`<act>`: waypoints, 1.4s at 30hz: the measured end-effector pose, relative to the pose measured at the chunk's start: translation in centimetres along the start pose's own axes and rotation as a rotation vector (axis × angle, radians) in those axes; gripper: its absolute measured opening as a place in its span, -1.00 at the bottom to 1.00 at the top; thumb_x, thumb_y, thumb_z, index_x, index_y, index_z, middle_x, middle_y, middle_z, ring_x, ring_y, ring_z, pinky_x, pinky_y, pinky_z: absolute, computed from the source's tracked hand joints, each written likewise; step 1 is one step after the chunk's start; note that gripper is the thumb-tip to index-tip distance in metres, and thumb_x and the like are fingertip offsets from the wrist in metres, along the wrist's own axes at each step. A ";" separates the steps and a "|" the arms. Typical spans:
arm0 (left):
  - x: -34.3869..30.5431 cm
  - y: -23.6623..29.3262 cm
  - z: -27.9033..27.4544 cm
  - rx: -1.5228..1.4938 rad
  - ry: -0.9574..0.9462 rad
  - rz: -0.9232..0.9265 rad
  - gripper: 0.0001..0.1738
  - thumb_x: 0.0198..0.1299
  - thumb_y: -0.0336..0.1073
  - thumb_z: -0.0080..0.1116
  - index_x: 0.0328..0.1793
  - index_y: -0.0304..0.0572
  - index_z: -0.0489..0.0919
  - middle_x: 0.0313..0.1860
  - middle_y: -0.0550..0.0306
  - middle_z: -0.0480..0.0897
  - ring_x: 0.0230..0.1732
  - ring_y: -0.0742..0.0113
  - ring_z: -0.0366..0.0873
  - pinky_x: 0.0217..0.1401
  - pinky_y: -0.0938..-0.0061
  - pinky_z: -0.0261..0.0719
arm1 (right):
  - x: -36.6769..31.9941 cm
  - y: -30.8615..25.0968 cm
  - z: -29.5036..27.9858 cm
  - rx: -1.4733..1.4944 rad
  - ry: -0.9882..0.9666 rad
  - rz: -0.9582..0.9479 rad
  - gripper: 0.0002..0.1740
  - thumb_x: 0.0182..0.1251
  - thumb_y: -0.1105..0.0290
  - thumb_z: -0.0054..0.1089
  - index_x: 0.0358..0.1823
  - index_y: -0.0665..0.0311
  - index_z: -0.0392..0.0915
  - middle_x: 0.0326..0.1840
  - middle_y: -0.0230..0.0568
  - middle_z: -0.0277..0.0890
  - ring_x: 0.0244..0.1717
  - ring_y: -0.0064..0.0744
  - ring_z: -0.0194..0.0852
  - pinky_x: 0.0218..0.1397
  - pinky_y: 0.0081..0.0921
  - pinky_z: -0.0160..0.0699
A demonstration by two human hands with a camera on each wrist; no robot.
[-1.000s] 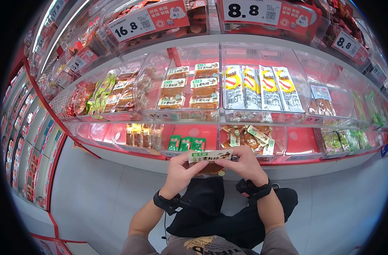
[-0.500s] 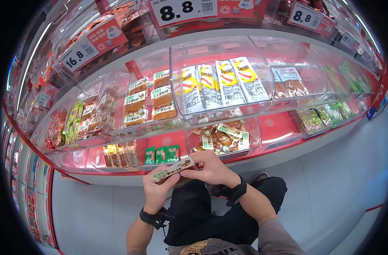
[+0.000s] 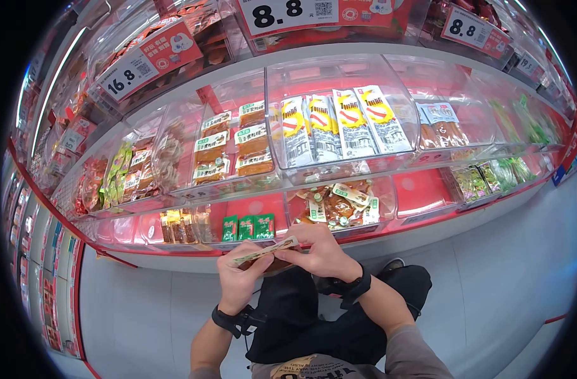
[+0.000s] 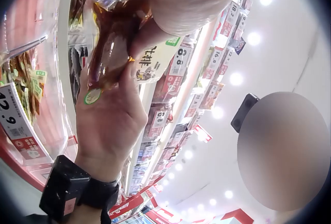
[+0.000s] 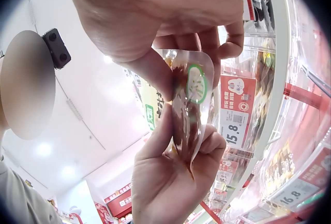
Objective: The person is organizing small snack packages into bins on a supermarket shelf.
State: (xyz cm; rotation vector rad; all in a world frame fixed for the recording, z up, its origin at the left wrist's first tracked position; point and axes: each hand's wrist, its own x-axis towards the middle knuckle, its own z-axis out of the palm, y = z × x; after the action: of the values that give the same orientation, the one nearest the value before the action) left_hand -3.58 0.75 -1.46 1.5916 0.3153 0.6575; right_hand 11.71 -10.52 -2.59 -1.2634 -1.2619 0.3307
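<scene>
A clear sealed food packet (image 3: 266, 251) with brown contents and a white-and-green label is held between both hands in front of the shelf. The left hand (image 3: 237, 283) grips its left end, thumb on the near face. At the other end the right hand (image 3: 323, 254) pinches it, its thumb close to the left thumb. In the left wrist view the packet's glossy brown side (image 4: 111, 48) faces the camera. The right wrist view shows its clear edge and a round green mark (image 5: 196, 83) between the two hands.
Clear bins hold similar labelled packets (image 3: 211, 148), tall white-and-yellow packets (image 3: 351, 123) and small green packs (image 3: 247, 228). Below, another bin contains loose brown packets (image 3: 339, 205). Price cards (image 3: 127, 74) hang above. The person's dark-trousered legs (image 3: 288, 303) are beneath the hands.
The view has swung so the shelf and hands sit further left. The packet, held in both hands throughout, has tipped from showing its label broadly to nearly edge-on.
</scene>
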 end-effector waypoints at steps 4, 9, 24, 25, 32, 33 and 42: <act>0.3 0.8 0.5 -0.090 0.035 -0.084 -0.83 0.14 -0.48 0.21 -0.14 -0.37 0.65 -0.30 0.21 0.66 -0.34 0.57 0.50 -0.31 0.68 0.43 | 0.0 -0.5 0.2 0.040 0.046 0.071 -0.83 0.05 0.33 0.34 -0.39 0.27 0.61 -0.61 -0.24 0.43 -0.54 -0.34 0.27 -0.43 -0.43 0.22; -0.2 -0.8 -0.7 -0.011 0.027 -0.063 -0.78 0.18 -0.44 0.19 -0.06 -0.39 0.63 -0.24 0.17 0.67 -0.26 0.55 0.56 -0.20 0.62 0.51 | 0.1 -0.6 0.0 0.068 0.026 0.131 -0.79 0.08 0.31 0.33 -0.29 0.26 0.65 -0.61 -0.29 0.47 -0.57 -0.50 0.28 -0.46 -0.51 0.25; -0.4 -0.8 -1.2 -0.080 0.042 -0.074 -0.82 0.12 -0.49 0.21 -0.14 -0.38 0.65 -0.24 0.14 0.67 -0.33 0.55 0.53 -0.24 0.63 0.47 | -0.3 0.4 0.1 -0.041 0.018 -0.028 -0.72 0.10 0.18 0.31 -0.37 0.28 0.62 -0.64 -0.15 0.42 -0.61 -0.33 0.32 -0.43 -0.43 0.23; -0.3 -0.9 -1.1 -0.094 0.063 -0.073 -0.83 0.11 -0.50 0.21 -0.15 -0.38 0.65 -0.24 0.14 0.67 -0.33 0.54 0.53 -0.23 0.63 0.46 | -0.3 0.8 0.3 -0.019 0.028 0.005 -0.71 0.10 0.17 0.31 -0.39 0.28 0.62 -0.64 -0.13 0.42 -0.62 -0.33 0.31 -0.46 -0.42 0.22; -0.6 -1.4 -1.8 -0.127 0.156 0.036 -0.84 0.08 -0.57 0.19 -0.19 -0.45 0.65 -0.21 0.09 0.64 -0.19 0.43 0.53 -0.04 0.53 0.43 | -0.1 0.7 0.0 0.011 -0.125 0.097 -0.72 0.17 0.23 0.29 -0.18 0.25 0.64 -0.50 -0.27 0.53 -0.55 -0.55 0.32 -0.44 -0.55 0.29; -0.7 -1.5 -2.0 -0.126 0.153 0.039 -0.84 0.08 -0.57 0.19 -0.19 -0.46 0.64 -0.19 0.08 0.64 -0.17 0.42 0.53 -0.02 0.51 0.42 | -0.1 0.6 -0.1 0.022 -0.128 0.099 -0.72 0.17 0.23 0.29 -0.18 0.25 0.64 -0.51 -0.27 0.53 -0.55 -0.55 0.32 -0.45 -0.55 0.29; -0.8 -0.8 -0.9 -0.233 0.101 -0.118 -0.78 0.10 -0.51 0.20 -0.10 -0.39 0.60 -0.17 0.12 0.64 -0.18 0.47 0.53 -0.07 0.56 0.45 | -0.1 0.5 -0.3 -0.006 -0.012 0.135 -0.72 0.22 0.23 0.24 -0.19 0.29 0.64 -0.57 -0.26 0.50 -0.58 -0.62 0.30 -0.49 -0.60 0.27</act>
State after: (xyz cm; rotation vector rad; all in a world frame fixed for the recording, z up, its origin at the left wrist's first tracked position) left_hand -4.55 1.14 -2.37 1.3107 0.3900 0.6601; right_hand 12.14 -10.59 -3.03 -1.3565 -1.1914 0.4317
